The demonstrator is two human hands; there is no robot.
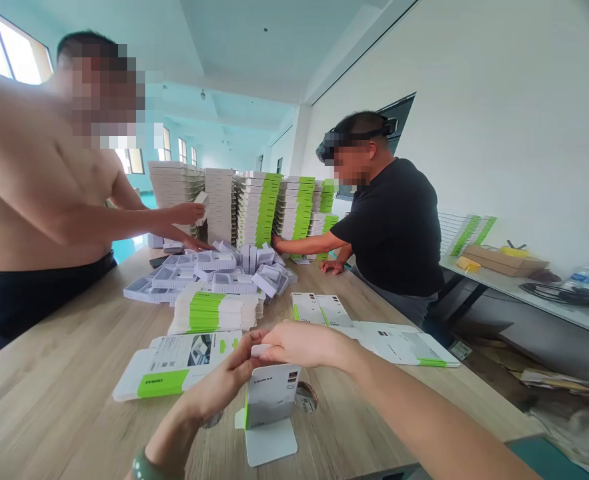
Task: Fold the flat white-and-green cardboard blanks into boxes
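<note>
White, likely light, stiff yet easily creased — best to hold box (273, 398) by its edges — pinched at top by left grip (228, 380) and right grip (304, 343)

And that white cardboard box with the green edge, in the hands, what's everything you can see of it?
The white, green-edged box looks like thin cardboard. It is held roughly upright over the pale wood-look table, its front turning grey lower down, with dark lettering near the top. At the bottom a round-cornered white flap sticks out, open, and a small tab juts out on the left. The bare left hand and bare right hand hold its top.
</note>
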